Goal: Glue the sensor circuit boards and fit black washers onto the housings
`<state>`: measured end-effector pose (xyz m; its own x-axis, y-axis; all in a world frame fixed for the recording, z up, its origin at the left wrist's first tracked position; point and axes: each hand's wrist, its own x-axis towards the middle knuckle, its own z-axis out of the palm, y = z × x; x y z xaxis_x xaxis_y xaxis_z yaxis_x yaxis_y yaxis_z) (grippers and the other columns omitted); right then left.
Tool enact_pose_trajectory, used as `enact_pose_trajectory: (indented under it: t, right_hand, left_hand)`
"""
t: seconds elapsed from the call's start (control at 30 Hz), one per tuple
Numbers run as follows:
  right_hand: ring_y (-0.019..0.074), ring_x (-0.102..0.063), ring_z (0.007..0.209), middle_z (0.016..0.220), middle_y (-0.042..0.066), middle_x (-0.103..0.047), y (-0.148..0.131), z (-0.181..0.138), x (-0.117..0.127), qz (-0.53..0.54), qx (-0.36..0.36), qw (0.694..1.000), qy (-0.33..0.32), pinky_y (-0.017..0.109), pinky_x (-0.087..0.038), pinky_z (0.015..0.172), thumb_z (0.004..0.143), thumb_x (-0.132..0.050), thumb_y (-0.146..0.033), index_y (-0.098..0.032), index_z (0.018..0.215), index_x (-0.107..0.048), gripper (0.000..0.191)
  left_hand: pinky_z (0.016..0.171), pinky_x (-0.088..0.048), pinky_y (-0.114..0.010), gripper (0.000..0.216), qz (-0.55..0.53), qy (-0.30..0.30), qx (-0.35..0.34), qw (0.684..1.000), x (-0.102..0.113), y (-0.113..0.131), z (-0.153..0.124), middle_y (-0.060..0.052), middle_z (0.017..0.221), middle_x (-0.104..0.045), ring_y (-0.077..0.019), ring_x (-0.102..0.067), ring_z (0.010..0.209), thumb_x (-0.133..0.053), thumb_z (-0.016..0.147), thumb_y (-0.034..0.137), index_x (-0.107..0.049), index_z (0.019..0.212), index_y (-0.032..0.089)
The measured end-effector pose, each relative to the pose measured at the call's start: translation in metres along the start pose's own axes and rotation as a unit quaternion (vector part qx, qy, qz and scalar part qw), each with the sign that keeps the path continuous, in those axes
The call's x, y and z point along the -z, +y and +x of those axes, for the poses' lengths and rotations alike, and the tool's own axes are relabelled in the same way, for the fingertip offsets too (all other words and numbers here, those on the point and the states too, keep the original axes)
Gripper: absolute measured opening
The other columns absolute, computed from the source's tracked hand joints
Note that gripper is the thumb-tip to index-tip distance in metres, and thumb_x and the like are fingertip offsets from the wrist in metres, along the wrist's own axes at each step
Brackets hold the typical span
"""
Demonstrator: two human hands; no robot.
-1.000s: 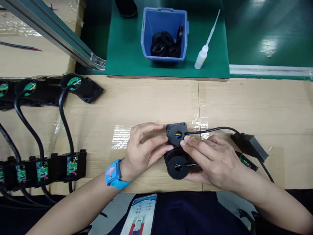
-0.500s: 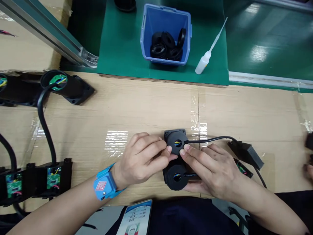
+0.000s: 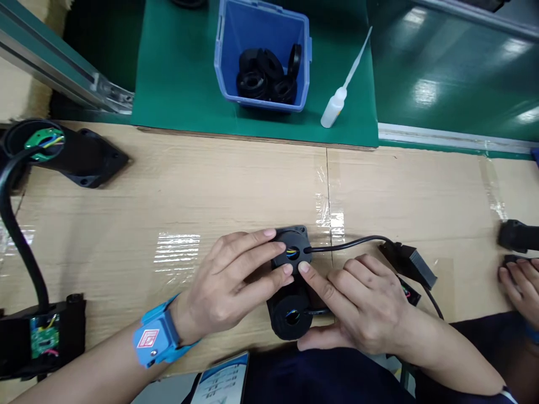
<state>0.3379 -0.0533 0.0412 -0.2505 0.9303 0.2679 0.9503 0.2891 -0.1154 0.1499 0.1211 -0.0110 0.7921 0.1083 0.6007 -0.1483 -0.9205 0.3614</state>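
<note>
Two black housings stand side by side in the middle of the cardboard, each topped by a round cap with a centre hole. Coloured wires show through the holes. My left hand (image 3: pixel 242 280) has its fingertips and thumb around the left side of the upper round cap (image 3: pixel 280 259). My right hand (image 3: pixel 357 297) presses its index fingertip on that cap's lower right edge. Its thumb rests by the lower round cap (image 3: pixel 283 328), bracing the pair; its other fingers are curled. A thin black cable (image 3: pixel 349 245) leaves the upper cap to the right.
A blue bin (image 3: pixel 261 105) of black rings and a white dropper bottle (image 3: pixel 334 109) stand on the green board (image 3: pixel 181 112). Black housings (image 3: pixel 90 154) with circuit boards lie left. A small black box (image 3: pixel 415 268) sits right of my hand. Another person's hand (image 3: pixel 522 286) is at far right.
The view has shifted right. My left fingers have spread up along the upper cap's side. My right hand now has only its index finger on that cap, and its thumb has come into sight.
</note>
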Motion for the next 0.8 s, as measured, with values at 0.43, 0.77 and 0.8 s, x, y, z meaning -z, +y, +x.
enact_pose_trajectory:
  t: [0.43,0.77,0.8]
  right_hand:
    - [0.0186,-0.050,0.064,0.067,0.000,-0.057,-0.004,-0.002,-0.006,-0.014,-0.034,0.999,0.036,0.036,-0.037,0.065,0.098,-0.044,-0.074,0.001,0.127,-0.067,0.084]
    - [0.0194,-0.053,0.071,0.077,0.003,-0.064,-0.003,-0.008,-0.013,0.041,-0.052,0.995,0.074,0.038,-0.038,0.073,0.107,-0.034,-0.055,-0.013,0.103,-0.072,0.056]
    - [0.0191,-0.052,0.070,0.078,0.003,-0.064,-0.003,-0.008,-0.013,0.048,-0.052,0.995,0.072,0.038,-0.037,0.072,0.107,-0.035,-0.054,-0.014,0.099,-0.072,0.055]
  left_hand:
    - [0.124,-0.031,-0.041,0.018,0.003,-0.104,0.008,0.995,-0.003,0.014,0.004,-0.013,0.135,-0.071,-0.0197,-0.043,0.151,-0.054,0.098,0.003,-0.061,0.109,0.016]
    - [0.102,-0.050,-0.046,0.017,-0.009,-0.102,0.054,0.993,-0.010,0.001,0.006,-0.021,0.138,-0.060,-0.0308,-0.055,0.135,-0.070,0.093,0.015,-0.064,0.110,0.015]
    - [0.101,-0.051,-0.045,0.018,-0.022,-0.105,0.055,0.993,-0.010,0.001,0.007,-0.021,0.138,-0.059,-0.0293,-0.057,0.131,-0.070,0.093,0.013,-0.063,0.109,0.014]
